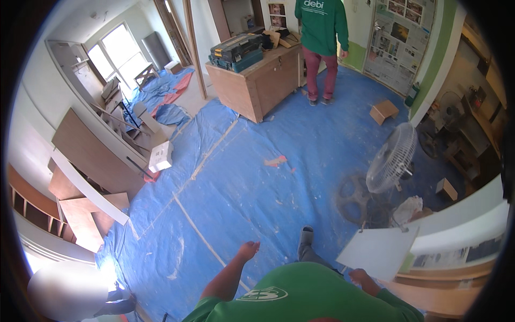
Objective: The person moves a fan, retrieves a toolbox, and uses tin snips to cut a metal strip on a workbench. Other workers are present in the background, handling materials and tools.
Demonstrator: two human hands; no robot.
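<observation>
- Fingers half-curled and empty, the left hand (249,251) hangs over a dusty blue plastic floor sheet (241,182), touching nothing.
- A stumble is one risk: loose folds in that sheet could catch the dark grey shoe (306,236) stepping out ahead.
- A knock is another: the flat, rectangular white panel (382,251) sits just beside the right hand (363,279), and a careless swing of the arm could shift or tip it.
- Beyond the panel, a round fan with a pale wire guard (392,160) stands near the walking line (its base blurs against the sheet), and a bumped stand could topple.
- At the right hand, the fingers appear bent near the panel's lower left edge; whether they grip it, touch it or merely pass it, one cannot tell from this angle.
</observation>
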